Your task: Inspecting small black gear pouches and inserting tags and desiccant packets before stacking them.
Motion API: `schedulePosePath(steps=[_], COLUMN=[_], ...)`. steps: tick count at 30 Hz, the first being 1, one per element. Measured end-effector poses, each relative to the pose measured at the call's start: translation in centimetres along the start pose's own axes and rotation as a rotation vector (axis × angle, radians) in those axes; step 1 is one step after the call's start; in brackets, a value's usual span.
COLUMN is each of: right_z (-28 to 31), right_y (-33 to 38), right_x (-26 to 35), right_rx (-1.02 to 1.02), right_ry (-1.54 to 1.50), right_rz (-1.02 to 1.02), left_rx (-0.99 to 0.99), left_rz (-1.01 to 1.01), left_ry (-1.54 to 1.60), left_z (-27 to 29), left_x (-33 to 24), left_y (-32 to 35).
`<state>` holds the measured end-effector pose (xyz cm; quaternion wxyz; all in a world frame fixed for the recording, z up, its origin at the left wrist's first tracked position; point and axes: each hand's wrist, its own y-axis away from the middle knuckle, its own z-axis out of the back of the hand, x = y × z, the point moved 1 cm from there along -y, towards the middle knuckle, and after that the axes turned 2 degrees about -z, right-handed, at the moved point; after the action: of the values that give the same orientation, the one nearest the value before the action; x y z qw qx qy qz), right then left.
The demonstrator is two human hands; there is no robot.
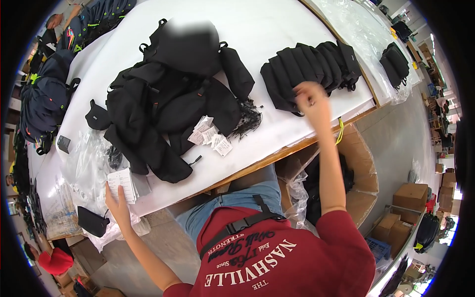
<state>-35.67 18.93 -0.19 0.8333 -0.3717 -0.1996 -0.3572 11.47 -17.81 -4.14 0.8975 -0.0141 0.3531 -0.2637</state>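
My left hand (118, 209) is at the table's near left edge, with thumb and fingers on a stack of white printed cards (126, 184). My right hand (314, 101) is blurred by motion, its fingers curled, beside the near end of a row of black fabric pouches (304, 67). Whether it holds anything cannot be made out. Between my hands lies a heap of black bags (183, 54) and pouches. Small white labels (210, 136) lie by the heap's near side, next to a bundle of black cords (246, 119).
Clear plastic bags (86, 163) and a black pouch (93, 222) lie at the left edge. An open cardboard box (363, 168) with black items stands below the table's right edge. Dark backpacks (47, 94) are piled at far left. A person in red (55, 261) is lower left.
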Motion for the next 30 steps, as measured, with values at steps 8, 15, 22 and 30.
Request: schedulePosePath(steps=[8, 15, 22, 30], right_z=[-8.6, -9.5, -5.7, -4.0], right_y=[6.4, 7.1, 1.3, -2.0], right_x=[5.8, 5.7, 9.3, 11.2], right_rx=[0.515, 0.513, 0.336, 0.380], right_ry=[0.211, 0.175, -0.463, -0.877], right_rz=[0.148, 0.084, -0.242, -0.140], left_rx=[-0.139, -0.190, -0.055, -0.126], left_rz=[-0.165, -0.207, -0.243, -0.033], left_ry=[-0.433, -0.510, -0.494, -0.036], left_z=[0.7, 0.9, 3.2, 4.1], left_x=[-3.4, -4.2, -7.7, -11.5], left_y=[-0.3, -0.6, -2.5, -0.7])
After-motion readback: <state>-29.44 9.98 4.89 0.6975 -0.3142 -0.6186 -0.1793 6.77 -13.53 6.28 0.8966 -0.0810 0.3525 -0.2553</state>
